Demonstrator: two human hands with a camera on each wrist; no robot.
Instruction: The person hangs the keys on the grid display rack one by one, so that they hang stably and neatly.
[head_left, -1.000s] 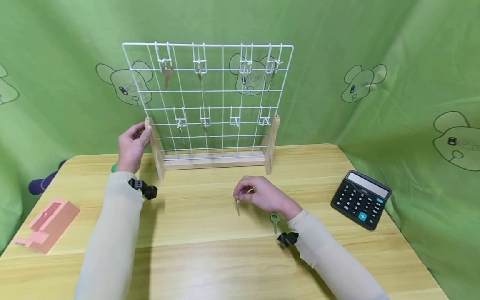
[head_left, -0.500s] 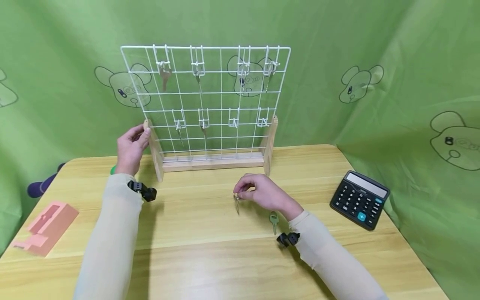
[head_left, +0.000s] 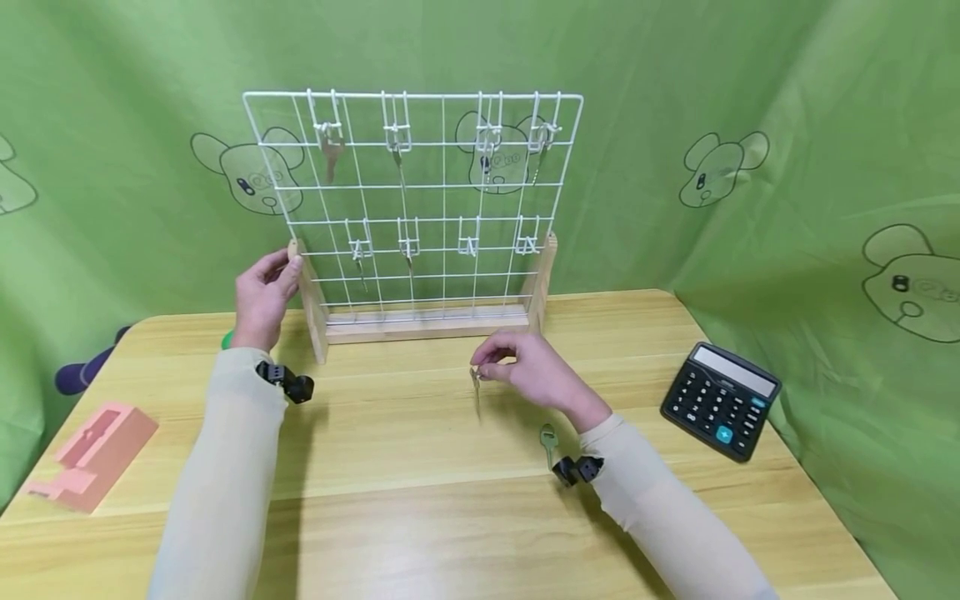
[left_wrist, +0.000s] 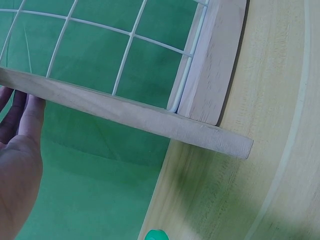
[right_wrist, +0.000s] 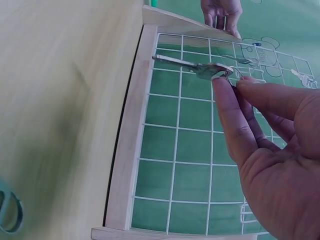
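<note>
Between thumb and fingertips, my right hand pinches a metal key by its small ring; the key hangs over the table in front of the rack. My left hand grips the upper end of the left wooden post, thumb in front and fingers behind it. That post carries a tilted white wire grid with two rows of white hooks. Keys hang on the upper hooks, including a brownish key, and on the two left lower hooks. A green key lies on the table near my right wrist.
A black calculator lies at the right. On the left are a pink block-shaped holder and a purple object at the table edge. Part of a green object shows behind my left wrist. Green cloth hangs behind the table.
My right hand has lifted slightly and moved toward the rack with the key. The left hand stays on the post. The view has shifted a little.
</note>
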